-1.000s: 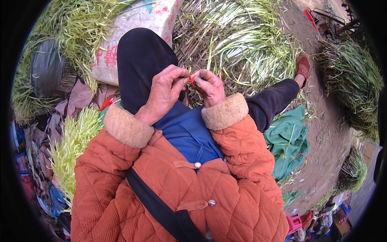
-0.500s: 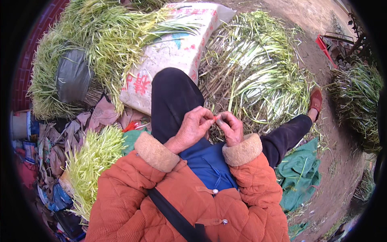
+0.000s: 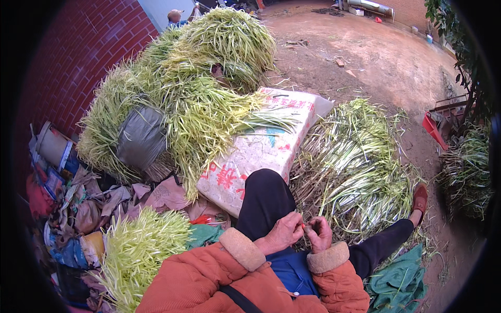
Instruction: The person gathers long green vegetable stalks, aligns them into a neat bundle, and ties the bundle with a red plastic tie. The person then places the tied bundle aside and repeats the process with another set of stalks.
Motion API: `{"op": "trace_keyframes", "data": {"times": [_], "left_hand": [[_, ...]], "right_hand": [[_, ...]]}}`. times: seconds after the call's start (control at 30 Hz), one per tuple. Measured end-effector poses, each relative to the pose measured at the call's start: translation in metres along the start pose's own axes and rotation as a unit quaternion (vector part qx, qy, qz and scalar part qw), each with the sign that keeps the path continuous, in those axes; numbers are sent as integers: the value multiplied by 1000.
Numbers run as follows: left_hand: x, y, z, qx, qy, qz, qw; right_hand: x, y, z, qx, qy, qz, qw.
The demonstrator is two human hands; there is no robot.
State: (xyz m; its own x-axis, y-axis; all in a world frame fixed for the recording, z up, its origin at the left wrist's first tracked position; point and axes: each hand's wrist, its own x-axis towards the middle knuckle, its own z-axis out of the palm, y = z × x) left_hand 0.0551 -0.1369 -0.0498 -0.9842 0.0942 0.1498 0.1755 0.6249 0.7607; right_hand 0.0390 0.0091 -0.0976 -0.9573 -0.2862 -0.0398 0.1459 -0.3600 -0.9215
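Note:
Above my lap, beside the raised knee, my left hand (image 3: 283, 233) and my right hand (image 3: 319, 234) meet with fingertips pinched. Between them shows a tiny red thing (image 3: 303, 226), too small to name; both hands seem to hold it. A white sack with red print (image 3: 245, 151) lies flat just beyond the knee, with a few green stalks (image 3: 271, 121) across its far part. To the right of it, a broad heap of long leafy green stalks (image 3: 360, 177) spreads over the ground.
Tall piles of yellow-green stalks (image 3: 209, 62) stand at the back left, with a grey wrapped bundle (image 3: 142, 138). Pale cut stalks (image 3: 146, 250) lie at my left, near green cloth (image 3: 206, 235) and red scraps (image 3: 203, 219). Another person (image 3: 176, 18) is far off by the brick wall (image 3: 99, 41).
My view has tilted up and left, so the yard, the far piles and another person now show. My hands stay together over my lap, still pinching the small red thing.

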Motion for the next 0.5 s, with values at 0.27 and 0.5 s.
{"op": "trace_keyframes", "data": {"times": [0.27, 0.5], "left_hand": [[-1, -2, -1, -21, 34, -15, 999], [1, -7, -12, -185, -46, -114, 975]], "right_hand": [[0, 6, -3, 104, -7, -16, 994], [0, 2, -8, 129, 20, 34, 991]]}}
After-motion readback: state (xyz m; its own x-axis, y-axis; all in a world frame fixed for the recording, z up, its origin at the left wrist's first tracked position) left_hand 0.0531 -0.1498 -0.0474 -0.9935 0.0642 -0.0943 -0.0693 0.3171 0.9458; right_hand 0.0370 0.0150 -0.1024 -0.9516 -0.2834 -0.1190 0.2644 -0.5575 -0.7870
